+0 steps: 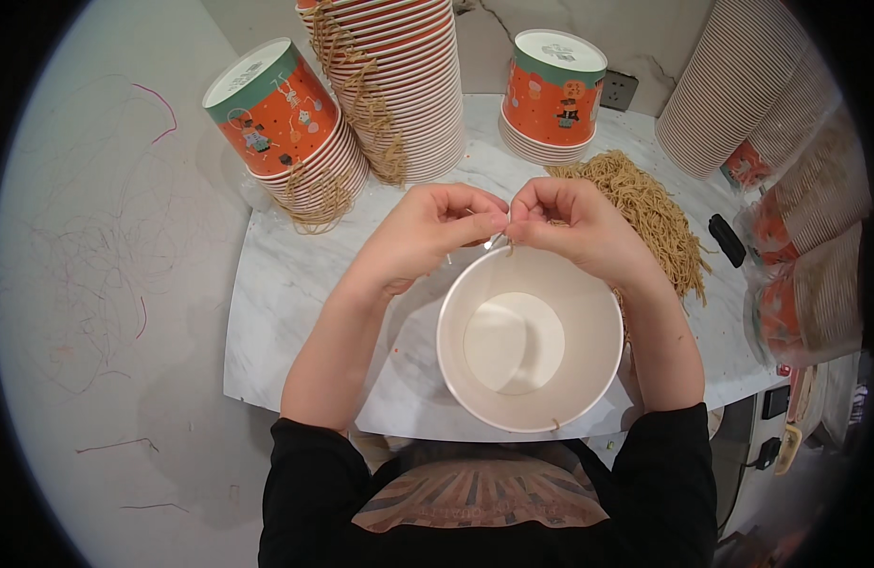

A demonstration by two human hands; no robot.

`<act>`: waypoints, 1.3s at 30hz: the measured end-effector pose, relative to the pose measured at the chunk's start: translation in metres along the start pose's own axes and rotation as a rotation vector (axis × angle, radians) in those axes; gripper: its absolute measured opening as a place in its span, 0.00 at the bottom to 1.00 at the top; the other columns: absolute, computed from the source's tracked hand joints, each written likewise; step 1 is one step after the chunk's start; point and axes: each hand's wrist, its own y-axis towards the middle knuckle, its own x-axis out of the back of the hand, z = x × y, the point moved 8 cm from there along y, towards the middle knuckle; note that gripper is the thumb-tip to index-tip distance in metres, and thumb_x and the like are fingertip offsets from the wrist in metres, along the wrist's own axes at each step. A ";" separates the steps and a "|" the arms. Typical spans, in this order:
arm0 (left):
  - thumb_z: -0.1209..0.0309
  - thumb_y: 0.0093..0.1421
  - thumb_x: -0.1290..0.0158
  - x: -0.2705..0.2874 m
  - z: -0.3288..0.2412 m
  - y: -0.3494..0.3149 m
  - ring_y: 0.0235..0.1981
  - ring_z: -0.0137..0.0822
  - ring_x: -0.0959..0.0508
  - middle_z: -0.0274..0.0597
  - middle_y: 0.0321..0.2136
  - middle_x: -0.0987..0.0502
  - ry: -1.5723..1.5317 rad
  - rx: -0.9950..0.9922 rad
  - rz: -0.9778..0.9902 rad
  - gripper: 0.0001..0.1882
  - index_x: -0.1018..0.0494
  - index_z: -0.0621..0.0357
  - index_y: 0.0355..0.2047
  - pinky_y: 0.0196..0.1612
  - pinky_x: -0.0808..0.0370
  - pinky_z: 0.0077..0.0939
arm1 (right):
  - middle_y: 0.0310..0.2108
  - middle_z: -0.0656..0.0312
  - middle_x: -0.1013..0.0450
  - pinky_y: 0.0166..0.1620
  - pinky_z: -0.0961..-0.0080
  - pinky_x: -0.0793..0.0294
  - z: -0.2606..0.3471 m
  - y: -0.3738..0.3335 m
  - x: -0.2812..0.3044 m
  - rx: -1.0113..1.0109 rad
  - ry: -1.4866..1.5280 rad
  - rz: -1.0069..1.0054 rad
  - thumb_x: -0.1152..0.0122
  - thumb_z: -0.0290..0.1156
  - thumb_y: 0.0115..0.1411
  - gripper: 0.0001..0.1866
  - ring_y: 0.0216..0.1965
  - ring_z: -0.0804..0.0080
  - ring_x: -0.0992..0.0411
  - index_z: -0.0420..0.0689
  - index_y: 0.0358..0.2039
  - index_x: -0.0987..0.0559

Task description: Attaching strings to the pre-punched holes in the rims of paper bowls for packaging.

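Pinching a tan cord (pixel 510 250) just beside the twelve o'clock rim of the white tub (pixel 593 331), left hand (pixel 435 230) and right hand (pixel 579 227) have closed fingertips; the visible cord end points to six o'clock, nearer the right.

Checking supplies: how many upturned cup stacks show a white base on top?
2: one left stack, hung with tan cords, and one short stack at the back of the table. The top of the tall stack is out of frame, so another may be hidden.
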 end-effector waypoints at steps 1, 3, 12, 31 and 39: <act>0.68 0.64 0.38 0.002 0.000 0.000 0.35 0.22 0.22 0.35 0.34 0.18 -0.009 0.015 -0.005 0.11 0.18 0.65 0.41 0.40 0.26 0.17 | 0.24 0.72 0.28 0.30 0.87 0.33 0.001 0.000 -0.001 0.003 -0.008 -0.001 0.34 0.31 0.58 0.08 0.26 0.88 0.33 0.40 0.30 0.20; 0.68 0.64 0.38 0.005 0.002 -0.001 0.35 0.22 0.22 0.35 0.34 0.18 -0.006 0.026 -0.016 0.12 0.19 0.65 0.41 0.40 0.25 0.18 | 0.24 0.71 0.27 0.31 0.86 0.32 0.002 -0.001 -0.001 0.014 -0.069 0.006 0.33 0.31 0.58 0.08 0.26 0.87 0.33 0.40 0.30 0.20; 0.66 0.68 0.43 0.002 0.006 -0.001 0.36 0.22 0.20 0.35 0.35 0.19 -0.037 0.104 0.002 0.12 0.22 0.63 0.42 0.42 0.22 0.18 | 0.21 0.72 0.28 0.32 0.85 0.32 -0.002 0.002 0.002 0.040 -0.147 -0.011 0.34 0.32 0.56 0.08 0.25 0.87 0.33 0.40 0.28 0.20; 0.64 0.72 0.49 0.009 0.004 -0.005 0.37 0.23 0.20 0.38 0.41 0.18 -0.050 0.117 0.002 0.09 0.26 0.56 0.42 0.44 0.23 0.21 | 0.27 0.74 0.29 0.32 0.89 0.34 -0.017 0.004 0.004 -0.038 -0.025 0.020 0.41 0.26 0.60 0.04 0.29 0.92 0.32 0.44 0.30 0.28; 0.67 0.69 0.44 -0.008 0.004 -0.001 0.40 0.21 0.21 0.37 0.40 0.18 0.029 0.098 0.076 0.11 0.24 0.61 0.46 0.46 0.24 0.18 | 0.23 0.74 0.33 0.29 0.86 0.36 -0.012 0.004 0.004 0.010 -0.016 -0.028 0.40 0.29 0.56 0.05 0.26 0.90 0.36 0.42 0.28 0.26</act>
